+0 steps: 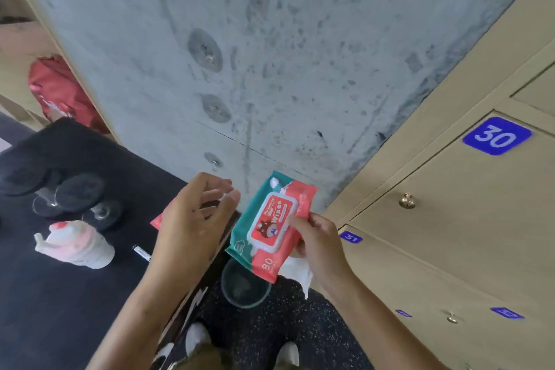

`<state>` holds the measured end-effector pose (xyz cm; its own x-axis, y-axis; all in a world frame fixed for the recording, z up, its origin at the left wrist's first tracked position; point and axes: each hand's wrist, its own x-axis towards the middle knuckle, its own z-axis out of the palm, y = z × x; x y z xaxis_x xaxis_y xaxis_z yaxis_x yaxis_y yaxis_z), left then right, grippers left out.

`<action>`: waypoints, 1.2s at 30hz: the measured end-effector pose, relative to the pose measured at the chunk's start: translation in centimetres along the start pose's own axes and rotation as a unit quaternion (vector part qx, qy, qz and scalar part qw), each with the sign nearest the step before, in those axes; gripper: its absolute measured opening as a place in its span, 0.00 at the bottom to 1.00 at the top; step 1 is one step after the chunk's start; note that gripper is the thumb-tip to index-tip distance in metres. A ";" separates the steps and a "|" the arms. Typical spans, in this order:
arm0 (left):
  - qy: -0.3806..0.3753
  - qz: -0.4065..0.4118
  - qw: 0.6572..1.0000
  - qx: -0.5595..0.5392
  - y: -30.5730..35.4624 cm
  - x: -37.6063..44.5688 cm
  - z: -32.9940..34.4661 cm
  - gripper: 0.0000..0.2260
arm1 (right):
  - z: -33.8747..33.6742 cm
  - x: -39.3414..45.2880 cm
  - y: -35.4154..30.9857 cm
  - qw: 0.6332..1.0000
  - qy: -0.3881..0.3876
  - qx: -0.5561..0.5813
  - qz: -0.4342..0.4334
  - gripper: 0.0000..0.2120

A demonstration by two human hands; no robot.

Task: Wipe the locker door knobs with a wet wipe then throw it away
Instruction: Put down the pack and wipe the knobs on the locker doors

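brass knob point(407, 201) on locker 30 unobstructed; right hand point(319, 245) fingers grip wipes pack point(270, 227); left hand point(192, 219) fingers spread wide.

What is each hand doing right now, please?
Left hand: open, fingers relaxed, holding nothing.
Right hand: holding the wipes pack, with a white wipe beneath it.

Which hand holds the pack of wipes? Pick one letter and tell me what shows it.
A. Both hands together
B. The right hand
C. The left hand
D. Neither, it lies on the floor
B: the right hand grips the right edge of the pack of wipes, with a white wipe hanging beneath it, while the left hand hovers beside the pack with fingers spread, not touching it.
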<state>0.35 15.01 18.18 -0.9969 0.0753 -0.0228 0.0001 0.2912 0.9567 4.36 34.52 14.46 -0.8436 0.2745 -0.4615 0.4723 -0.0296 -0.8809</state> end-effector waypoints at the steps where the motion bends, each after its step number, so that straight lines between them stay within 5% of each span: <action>1: 0.007 -0.006 1.000 -0.002 -0.8 0.6 -1.1 0.02 | 1.3 1.1 0.7 1.000 -0.002 -0.018 0.017 0.07; 6: 0.022 -0.046 0.999 0.008 -4.9 3.6 -5.7 0.04 | 7.5 6.7 4.4 0.993 -0.001 -0.097 0.070 0.10; 20: 0.073 -0.116 0.991 -0.002 -13.2 10.2 -12.3 0.04 | 21.9 21.4 13.2 0.952 0.003 -0.089 0.292 0.12; 36: 0.088 -0.189 0.978 -0.005 -20.1 13.5 -13.8 0.05 | 32.3 31.4 18.8 0.934 -0.099 -0.088 0.332 0.18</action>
<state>-14.17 -2.98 2.69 -0.9240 -0.2014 -0.3252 -0.3701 0.2564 0.8929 -21.53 11.55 -19.95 -0.3730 0.0691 -0.9252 0.9278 0.0335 -0.3716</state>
